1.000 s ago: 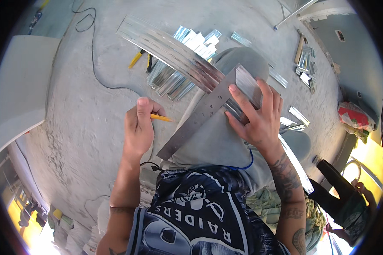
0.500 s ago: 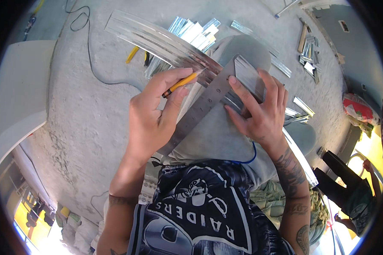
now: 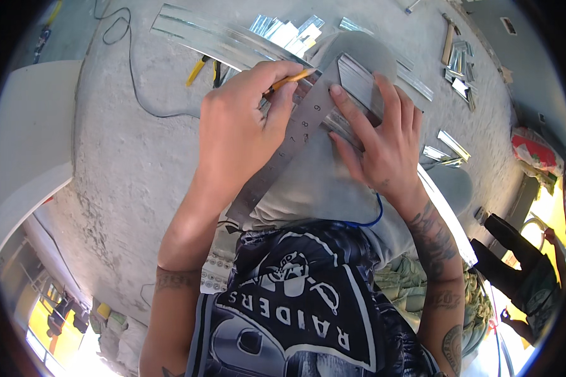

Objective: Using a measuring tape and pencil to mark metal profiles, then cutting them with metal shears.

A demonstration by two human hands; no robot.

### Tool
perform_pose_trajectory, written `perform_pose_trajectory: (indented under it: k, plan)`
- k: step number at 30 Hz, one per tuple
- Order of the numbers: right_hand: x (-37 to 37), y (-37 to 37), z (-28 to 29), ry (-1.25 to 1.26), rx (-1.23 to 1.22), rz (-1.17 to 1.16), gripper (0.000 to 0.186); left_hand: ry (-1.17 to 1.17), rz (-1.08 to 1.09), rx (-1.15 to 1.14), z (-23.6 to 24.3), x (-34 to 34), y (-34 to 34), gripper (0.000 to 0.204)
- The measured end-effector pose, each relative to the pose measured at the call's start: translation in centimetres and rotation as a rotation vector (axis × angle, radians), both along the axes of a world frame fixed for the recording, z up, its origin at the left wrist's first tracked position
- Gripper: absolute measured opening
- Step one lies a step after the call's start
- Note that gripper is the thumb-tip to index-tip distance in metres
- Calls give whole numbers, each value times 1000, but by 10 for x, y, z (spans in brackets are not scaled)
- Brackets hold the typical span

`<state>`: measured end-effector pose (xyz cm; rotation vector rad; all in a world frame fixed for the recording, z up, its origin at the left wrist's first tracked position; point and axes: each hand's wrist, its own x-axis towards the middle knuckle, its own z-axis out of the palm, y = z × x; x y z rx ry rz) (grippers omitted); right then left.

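Left hand pinches yellow pencil, tip by steel ruler's left edge, far end; nearer there than right hand, spread, index fingertip on ruler. Metal channel crosses beneath, long axis far-left to near-right, over thigh.

black cable, hammer, red-and-white sack

Just right of the white panel spreads a rough grey floor, blotched with darker marks. Well across from the panel stands a grey wall, a small pale-framed box set into it. Below the panel, white glare meets a yellow patch; far to the panel's right, a yellow surface is brightly lit.
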<state>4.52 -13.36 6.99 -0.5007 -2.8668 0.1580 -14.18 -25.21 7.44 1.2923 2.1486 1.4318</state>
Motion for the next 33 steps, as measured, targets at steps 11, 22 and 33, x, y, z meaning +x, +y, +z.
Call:
perform_pose_trajectory:
  k: [11, 22, 33]
  plan:
    - [1, -4, -4, 26, 28, -20, 65, 68, -98, -176, 3, 8, 7, 18]
    - [4, -2, -4, 24, 40, -35, 67, -192, 13, -272, 21, 23, -67, 21]
    - [21, -21, -9, 216, 181, -164, 67, 249, 442, -123, -46, 18, -89, 38]
